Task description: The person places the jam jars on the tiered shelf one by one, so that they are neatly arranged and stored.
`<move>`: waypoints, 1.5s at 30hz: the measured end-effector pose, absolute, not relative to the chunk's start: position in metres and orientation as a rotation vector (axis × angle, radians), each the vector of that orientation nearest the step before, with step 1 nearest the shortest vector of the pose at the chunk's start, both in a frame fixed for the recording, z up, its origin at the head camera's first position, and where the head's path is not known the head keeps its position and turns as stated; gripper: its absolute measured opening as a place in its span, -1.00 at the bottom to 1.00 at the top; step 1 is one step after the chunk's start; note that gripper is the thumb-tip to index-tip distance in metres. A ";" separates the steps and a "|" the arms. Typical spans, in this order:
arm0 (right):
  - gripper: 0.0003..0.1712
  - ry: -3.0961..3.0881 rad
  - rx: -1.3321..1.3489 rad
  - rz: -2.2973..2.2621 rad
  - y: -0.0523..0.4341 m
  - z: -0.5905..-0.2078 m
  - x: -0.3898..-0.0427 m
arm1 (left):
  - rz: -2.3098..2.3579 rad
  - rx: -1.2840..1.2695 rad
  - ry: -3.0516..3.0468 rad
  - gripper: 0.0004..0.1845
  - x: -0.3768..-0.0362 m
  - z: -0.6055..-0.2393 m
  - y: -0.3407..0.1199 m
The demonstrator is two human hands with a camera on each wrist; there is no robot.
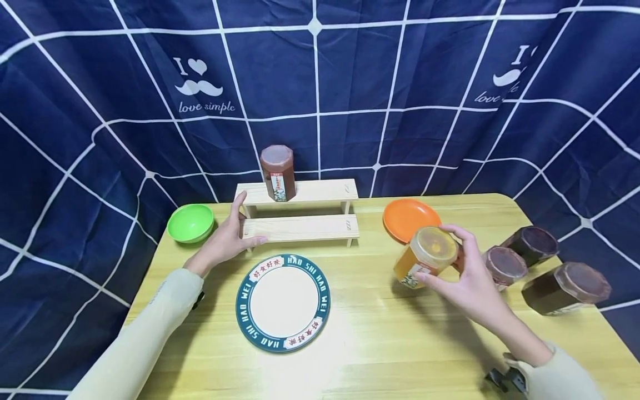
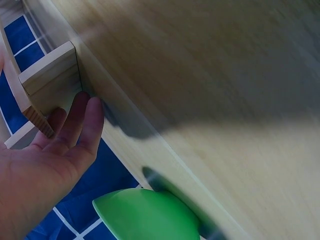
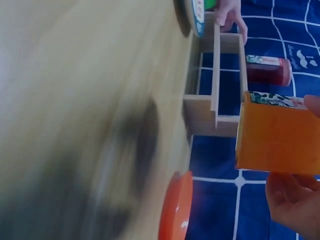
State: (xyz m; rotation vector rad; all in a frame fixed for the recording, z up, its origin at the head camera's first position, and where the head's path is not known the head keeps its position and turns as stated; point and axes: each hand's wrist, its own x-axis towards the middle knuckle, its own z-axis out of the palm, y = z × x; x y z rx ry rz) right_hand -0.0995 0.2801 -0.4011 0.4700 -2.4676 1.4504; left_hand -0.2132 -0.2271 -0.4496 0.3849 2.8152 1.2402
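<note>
My right hand (image 1: 452, 258) grips an orange jar (image 1: 424, 260) with a clear lid and holds it tilted just above the table, in front of the orange plate (image 1: 407, 218). In the right wrist view the orange jar (image 3: 277, 132) fills the right side, with my fingers (image 3: 295, 200) under it. My left hand (image 1: 239, 223) lies with straight fingers against the left end of a two-step wooden shelf (image 1: 302, 226). The left wrist view shows the fingers (image 2: 82, 127) beside the shelf's end (image 2: 50, 82). A dark red jar (image 1: 277, 172) stands on the top step.
A green bowl (image 1: 190, 223) sits left of the shelf. In front of the shelf lies a white plate with a teal rim (image 1: 282, 303). Three dark jars (image 1: 532, 244) stand near the right edge of the yellow wooden table (image 1: 390, 344). A blue checked cloth hangs behind.
</note>
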 end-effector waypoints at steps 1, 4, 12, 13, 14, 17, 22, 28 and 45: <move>0.26 -2.457 0.477 1.460 0.276 -0.400 -0.103 | 1.242 0.382 2.814 0.40 -0.213 -0.450 -0.227; 0.26 -2.437 0.487 1.468 0.265 -0.398 -0.114 | 1.252 0.378 2.809 0.40 -0.214 -0.450 -0.228; 0.21 -2.379 0.551 1.591 0.237 -0.387 -0.148 | 1.254 0.390 2.820 0.40 -0.215 -0.449 -0.230; 0.21 -2.373 0.561 1.613 0.234 -0.386 -0.153 | 1.255 0.393 2.825 0.40 -0.215 -0.449 -0.230; 0.20 -2.365 0.573 1.639 0.231 -0.386 -0.158 | 1.255 0.396 2.827 0.40 -0.215 -0.449 -0.231; 0.19 -2.350 0.605 1.690 0.222 -0.384 -0.172 | 1.260 0.397 2.821 0.40 -0.215 -0.449 -0.232; 0.17 -2.322 0.650 1.748 0.207 -0.382 -0.193 | 1.266 0.389 2.803 0.40 -0.215 -0.449 -0.233; 0.16 -2.319 0.721 1.787 0.190 -0.376 -0.218 | 1.268 0.375 2.811 0.40 -0.216 -0.452 -0.233; 0.15 -2.301 0.854 1.896 0.151 -0.367 -0.278 | 1.278 0.368 2.786 0.40 -0.218 -0.454 -0.230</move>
